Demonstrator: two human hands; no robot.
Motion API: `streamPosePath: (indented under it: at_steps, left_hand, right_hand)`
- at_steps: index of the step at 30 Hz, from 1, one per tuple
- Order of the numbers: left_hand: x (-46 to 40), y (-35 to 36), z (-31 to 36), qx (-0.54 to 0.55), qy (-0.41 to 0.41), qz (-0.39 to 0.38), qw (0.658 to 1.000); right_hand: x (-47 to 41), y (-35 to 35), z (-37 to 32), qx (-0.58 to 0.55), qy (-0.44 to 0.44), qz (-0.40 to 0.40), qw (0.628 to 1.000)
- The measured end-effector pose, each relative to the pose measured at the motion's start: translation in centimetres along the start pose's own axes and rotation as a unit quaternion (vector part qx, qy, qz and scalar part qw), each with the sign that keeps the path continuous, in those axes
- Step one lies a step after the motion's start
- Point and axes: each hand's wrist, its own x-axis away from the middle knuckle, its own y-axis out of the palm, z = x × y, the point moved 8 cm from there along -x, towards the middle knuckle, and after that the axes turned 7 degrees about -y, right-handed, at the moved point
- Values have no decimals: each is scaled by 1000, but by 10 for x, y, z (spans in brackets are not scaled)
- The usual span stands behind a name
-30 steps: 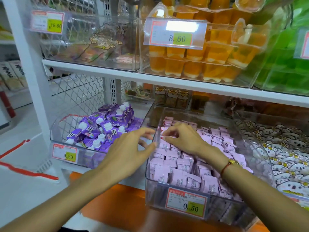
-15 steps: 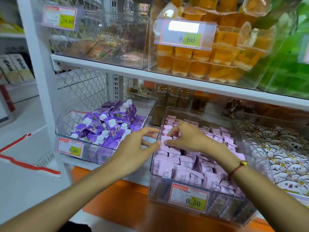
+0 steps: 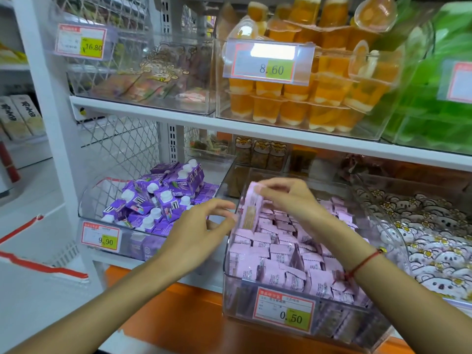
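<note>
A pink snack packet (image 3: pixel 251 206) is hanging upright over the clear bin's (image 3: pixel 241 302) left wall, with the right hand (image 3: pixel 288 198) pinching its top edge. It is likely light, soft and crinkly, so that sealed edge suits gripping. The left hand (image 3: pixel 196 236) is hovering beside it, fingers loosely spread and empty. Moments earlier, the packet was lying low among the others.
</note>
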Motion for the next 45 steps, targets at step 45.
streamPosePath:
  at_steps: [45]
  left_hand:
    - [8,11,1,-1,11,-54,998]
  right_hand:
    - [11,17,3,48,-106,15,993]
